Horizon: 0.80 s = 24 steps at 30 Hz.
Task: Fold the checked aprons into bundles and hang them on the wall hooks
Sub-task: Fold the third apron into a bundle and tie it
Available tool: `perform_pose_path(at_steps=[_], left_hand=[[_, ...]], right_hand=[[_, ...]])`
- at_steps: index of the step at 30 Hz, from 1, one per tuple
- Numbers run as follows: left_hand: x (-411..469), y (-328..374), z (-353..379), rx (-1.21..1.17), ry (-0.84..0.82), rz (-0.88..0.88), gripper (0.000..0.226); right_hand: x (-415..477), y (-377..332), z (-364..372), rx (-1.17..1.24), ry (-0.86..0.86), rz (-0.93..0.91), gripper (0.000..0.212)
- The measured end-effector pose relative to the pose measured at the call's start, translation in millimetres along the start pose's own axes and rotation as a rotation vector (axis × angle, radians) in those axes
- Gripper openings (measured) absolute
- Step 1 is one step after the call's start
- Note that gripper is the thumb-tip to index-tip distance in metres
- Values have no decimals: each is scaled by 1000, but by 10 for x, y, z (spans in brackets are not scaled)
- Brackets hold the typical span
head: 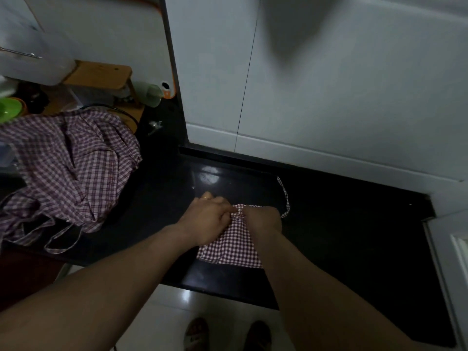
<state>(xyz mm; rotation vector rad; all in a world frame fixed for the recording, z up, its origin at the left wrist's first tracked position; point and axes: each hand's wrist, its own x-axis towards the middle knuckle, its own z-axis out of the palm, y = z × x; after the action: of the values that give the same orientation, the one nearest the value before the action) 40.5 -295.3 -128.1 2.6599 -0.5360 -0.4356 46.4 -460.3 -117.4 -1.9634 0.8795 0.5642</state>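
A folded red-and-white checked apron (231, 247) lies on the black counter (354, 231), gathered narrow at its far end. My left hand (207, 219) and my right hand (263, 220) both pinch that gathered end, close together. A thin checked strap (285, 193) loops away from the bundle toward the wall on the right. A second checked apron (68, 168) lies in a loose heap on the counter at the left, its straps (60, 243) trailing near the front edge. No wall hooks are in view.
White tiled wall (329, 97) stands right behind the counter. At the back left are a wooden stand (101, 74), a green cup (152, 95), a green bowl (10, 108) and a black cable. White floor tiles (157, 317) and my sandalled feet (228, 335) show below.
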Motion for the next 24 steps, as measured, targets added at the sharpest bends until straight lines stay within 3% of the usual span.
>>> perform_pose_path(at_steps=[3,7,12,18,24], left_hand=[[41,-46,-40,-42,10,4,25],[69,-55,-125,32,2,26,10],[69,-20,-326,73,158,-64,13],[-64,98,-129,-236,-214,-21,29],[-48,88,-9,-208,-28,-74,29]], right_hand=[[-9,113,-55,-231,-50,-228,24],[-68,389,-84,-192,63,-426,18],[-89,391,-141,-124,56,-441,9],[-104,362,-139,-54,3,-481,5],[-178,399,-142,34,-92,-547,10]])
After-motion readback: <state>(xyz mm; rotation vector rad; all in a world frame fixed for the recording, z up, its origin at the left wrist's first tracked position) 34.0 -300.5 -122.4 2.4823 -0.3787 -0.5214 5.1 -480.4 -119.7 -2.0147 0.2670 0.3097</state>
